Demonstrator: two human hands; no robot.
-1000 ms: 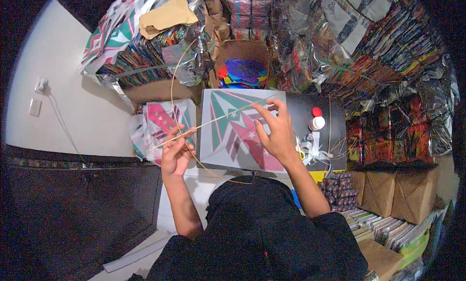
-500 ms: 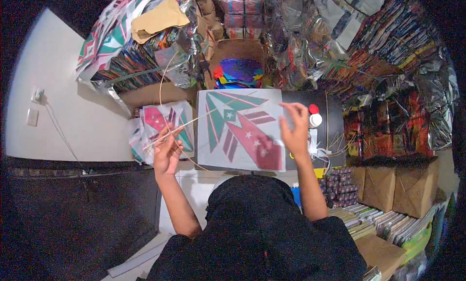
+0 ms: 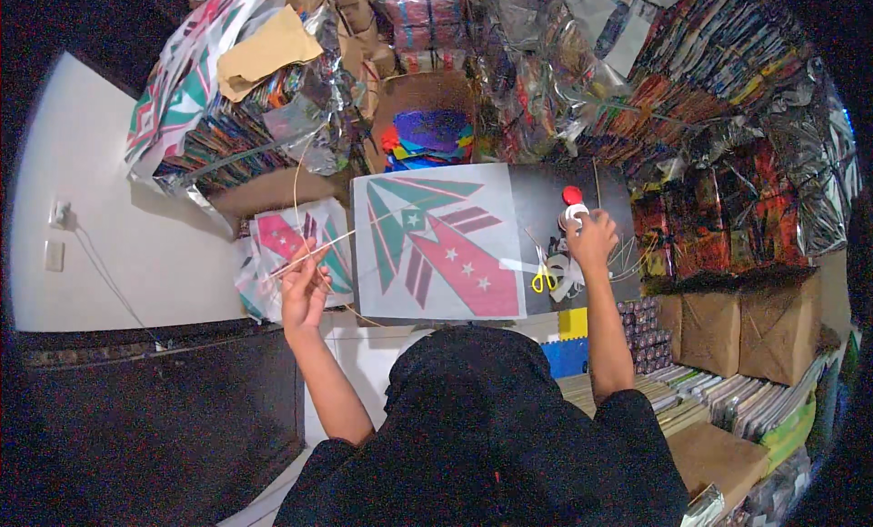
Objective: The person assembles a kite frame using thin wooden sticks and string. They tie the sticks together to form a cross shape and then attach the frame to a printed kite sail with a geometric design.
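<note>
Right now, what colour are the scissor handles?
The scissor handles are yellow, best seen in the head view.

A black top (image 3: 509,463) with short sleeves (image 3: 641,427) is worn.

left fingers (image 3: 306,260) hold thin sticks (image 3: 336,241) | right fingers (image 3: 601,221) at white container (image 3: 573,212)

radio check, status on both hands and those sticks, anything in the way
Left hand: holding crossed thin sticks. Right hand: fingers at white bottle, grip unclear. Yellow-handled scissors lie nearby, seemingly not in the way.
</note>
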